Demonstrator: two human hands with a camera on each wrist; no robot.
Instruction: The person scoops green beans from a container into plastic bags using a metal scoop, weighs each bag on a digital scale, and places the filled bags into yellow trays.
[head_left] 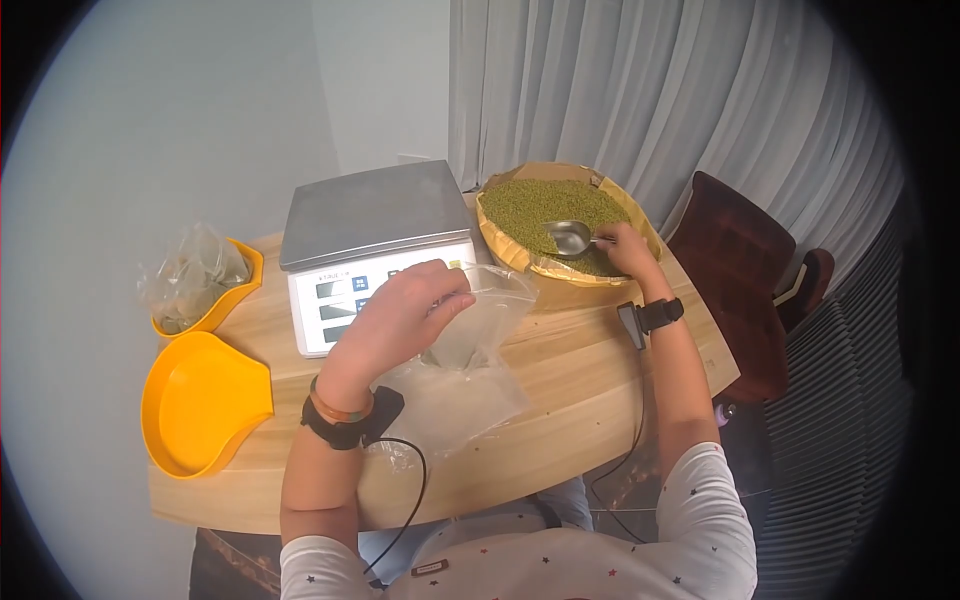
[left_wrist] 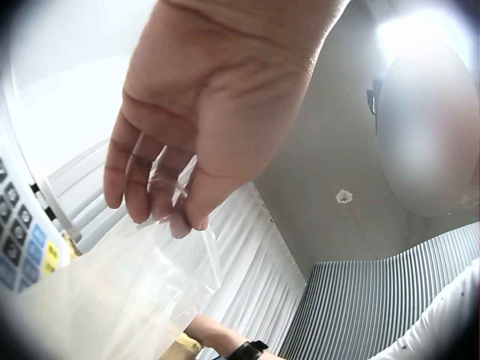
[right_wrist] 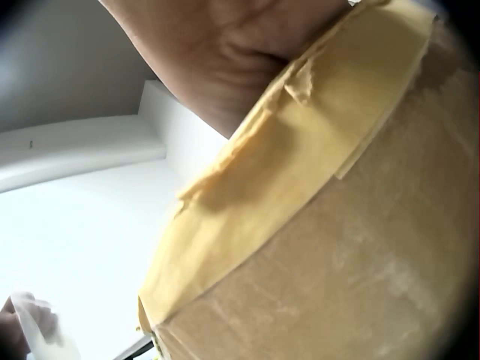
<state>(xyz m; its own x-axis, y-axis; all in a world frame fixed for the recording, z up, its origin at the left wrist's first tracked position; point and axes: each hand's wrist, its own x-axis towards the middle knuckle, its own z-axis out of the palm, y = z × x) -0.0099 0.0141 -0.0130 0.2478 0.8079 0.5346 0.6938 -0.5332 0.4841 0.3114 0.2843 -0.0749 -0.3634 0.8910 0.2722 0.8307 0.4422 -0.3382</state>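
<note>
In the head view my right hand (head_left: 628, 250) grips the handle of a metal scoop (head_left: 570, 238), which lies in green granules (head_left: 545, 200) filling a paper-lined container (head_left: 510, 252). The container's side (right_wrist: 315, 247) hides my right fingers in the right wrist view, where only the palm (right_wrist: 225, 52) shows. My left hand (head_left: 400, 315) pinches the top edge of a clear plastic bag (head_left: 462, 340) in front of the scale. Up close, the left hand (left_wrist: 202, 112) has thumb and fingertips together on the bag film (left_wrist: 127, 277). A little dark content shows low in the bag.
A scale (head_left: 375, 215) stands behind the left hand. At the left are an empty yellow scoop-shaped tray (head_left: 205, 400) and another yellow tray (head_left: 252, 285) holding filled plastic bags (head_left: 195, 280). Clear plastic (head_left: 460, 410) lies near the front edge. A dark red chair (head_left: 735, 250) stands at right.
</note>
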